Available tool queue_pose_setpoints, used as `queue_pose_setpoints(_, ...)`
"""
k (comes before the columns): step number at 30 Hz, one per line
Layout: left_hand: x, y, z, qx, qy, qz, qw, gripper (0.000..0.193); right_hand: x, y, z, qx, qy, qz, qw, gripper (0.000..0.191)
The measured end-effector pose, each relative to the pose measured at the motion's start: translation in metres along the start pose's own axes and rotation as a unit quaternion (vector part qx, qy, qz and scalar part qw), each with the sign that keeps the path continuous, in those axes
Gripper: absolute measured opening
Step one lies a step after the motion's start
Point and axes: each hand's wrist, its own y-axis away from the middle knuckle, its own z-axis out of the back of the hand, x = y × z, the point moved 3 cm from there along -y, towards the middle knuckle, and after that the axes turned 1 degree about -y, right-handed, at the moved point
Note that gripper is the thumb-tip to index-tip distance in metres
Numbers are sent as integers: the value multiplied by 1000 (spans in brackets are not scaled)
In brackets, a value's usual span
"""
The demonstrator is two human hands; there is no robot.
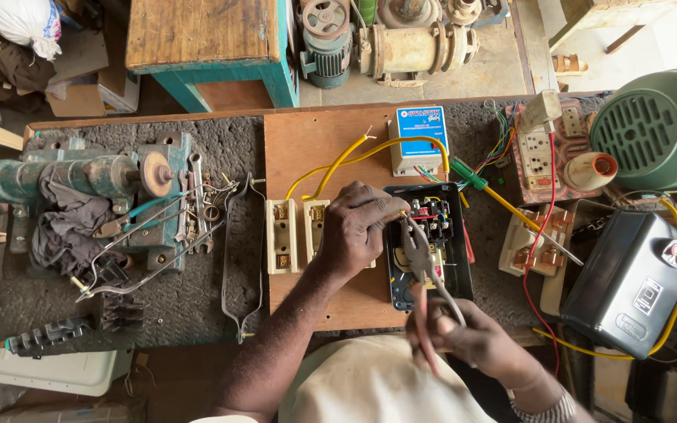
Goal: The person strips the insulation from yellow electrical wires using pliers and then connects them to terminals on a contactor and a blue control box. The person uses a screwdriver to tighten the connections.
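The left hand (356,227) covers part of the open black starter box (428,239), so the wire end under its fingers cannot be seen. The right hand (476,338) hides the pliers' (425,258) handles (wrist cut by the bottom edge). The green motor (658,125) runs off the right edge.

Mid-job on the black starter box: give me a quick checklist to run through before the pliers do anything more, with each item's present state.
1. Pliers gripped in right hand: ok.
2. Plier tips at the contactor block: ok.
3. Left hand steadying the yellow wire at the black box: ok.
4. Wire end seated in its terminal: cannot tell, fingers hide it.
5. Power off: cannot tell.
6. Green-handled screwdriver clear of the hands: ok.
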Motion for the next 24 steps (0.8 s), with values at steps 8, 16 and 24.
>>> queue_pose_setpoints(8, -2, 0, 7, 1, 9, 21, 1000, 23, 45, -6, -20, -283, 646, 168, 689, 57)
queue_pose_setpoints(16, -6, 1, 5, 1, 7, 35, 999, 18, 62, -4, -28, -315, 717, 199, 589, 56)
queue_pose_setpoints(24, -4, 5, 3, -19, -5, 19, 1000, 18, 43, -4, -11, -287, 656, 228, 660, 32)
